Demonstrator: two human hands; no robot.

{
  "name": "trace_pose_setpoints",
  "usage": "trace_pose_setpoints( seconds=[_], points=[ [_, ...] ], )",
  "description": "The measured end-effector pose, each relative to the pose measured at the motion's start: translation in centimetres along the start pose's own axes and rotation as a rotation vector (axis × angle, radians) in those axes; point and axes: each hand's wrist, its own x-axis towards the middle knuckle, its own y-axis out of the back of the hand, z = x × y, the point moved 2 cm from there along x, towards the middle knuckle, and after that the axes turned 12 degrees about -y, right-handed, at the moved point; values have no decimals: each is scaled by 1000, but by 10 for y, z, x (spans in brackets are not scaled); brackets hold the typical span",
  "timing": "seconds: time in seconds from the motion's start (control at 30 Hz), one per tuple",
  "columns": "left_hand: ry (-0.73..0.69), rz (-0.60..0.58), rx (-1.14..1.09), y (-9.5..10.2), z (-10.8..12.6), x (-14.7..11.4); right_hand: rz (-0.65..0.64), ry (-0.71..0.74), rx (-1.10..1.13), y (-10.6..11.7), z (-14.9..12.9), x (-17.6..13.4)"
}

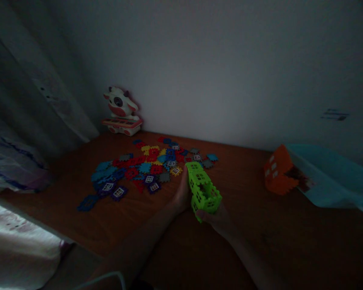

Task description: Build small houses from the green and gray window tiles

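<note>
Lime-green plastic is being held over the middle of the brown table (pixel 245 173), to the right of the loose toothed tiles (pixel 131 173): a hollow block structure (pixel 199 196), walled with window-grid panels, is being gripped between two hands. Its far left side is being braced by the left hand (pixel 183 195), while its near end is being clasped by the right hand (pixel 219 219), whose thumb is being laid across the near corner. Judging by the thin, pierced panels, something light is being handled, stiff in each panel but weak at the interlocked seams; the smooth faces may be proving a little slippery, though purchase is being offered by the toothed edges. A hold is probably being best taken low on opposite walls, near the corners, without squeezing the open part. The underside is being hidden, so whether the table is being touched cannot be told. Most of the left hand's fingers are being covered by the structure, and the right hand's fingers are being lost behind its near wall. Detail is being swallowed by dim light inside the hollow. On the right, the pale blue bin (pixel 326 193) beside the orange structure (pixel 276 171) is being cut off by the picture's edge.
</note>
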Motion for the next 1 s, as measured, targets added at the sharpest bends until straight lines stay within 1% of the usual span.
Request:
trace_pose_setpoints(
  seconds=[0.13, 0.23, 0.3, 0.33, 0.4, 0.43, 0.5, 0.6, 0.67, 0.83, 1.0],
  points=[
    [-4, -23, 112, -1, 0, 2, 59, 17, -20, 1, -9, 0],
    [-15, 2, 239, 1, -1, 1, 202, 102, -76, 13, -16, 2],
    [-67, 9, 324, 4, -2, 1, 363, 215, -200, 27, -21, 3],
    [-91, 49, 358, 7, -3, 1, 439, 257, -301, 35, -23, 3],
    [-126, 126, 408, 11, -3, 1, 580, 293, -492, 52, -26, 3],
    [-133, 150, 424, 12, -4, 1, 652, 298, -535, 61, -26, 3],
    [-137, 148, 449, 13, -4, 1, 766, 299, -554, 79, -27, 2],
    [-136, 99, 500, 13, -3, 1, 931, 311, -605, 103, -28, -1],
    [-131, 72, 540, 13, -3, 1, 987, 293, -619, 117, -29, -3],
    [-134, 5, 616, 14, -4, 1, 1031, 195, -616, 141, -31, -4],
    [-118, 7, 644, 16, -5, 0, 995, 128, -656, 150, -30, -3]
  ],
)
